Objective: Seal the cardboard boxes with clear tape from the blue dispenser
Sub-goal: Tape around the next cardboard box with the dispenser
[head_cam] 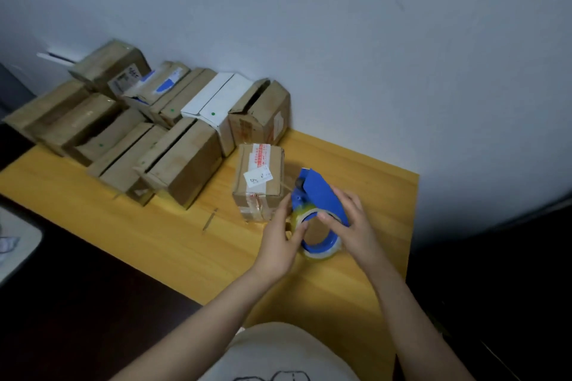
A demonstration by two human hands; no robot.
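Both hands are on the blue plastic tape dispenser (320, 195), held just above the yellow wooden table (154, 226) near its right end. The right hand (351, 223) wraps over the dispenser's curved blue body, fingers curled across the top and thumb pressed on the rim of the roll. The left hand (278, 238) comes in from the other side, thumb and fingers clamped on the edge of the clear tape roll (325, 252) seated in the dispenser. The dispenser's front end tilts up and away, pointing towards the wall.

Right beside it, to the left, sits a small brown cardboard box with a white label (258, 182), flaps closed and strips of tape already shining along its near edge. The left hand's fingertips are close to that box's corner; I can't tell whether they touch it.

Further back and left, a crowd of brown cardboard boxes (182, 161) is packed together along the pale grey wall (340, 40), several with open slits between their top flaps. A white cardboard box with a green dot (216, 102) stands among them.
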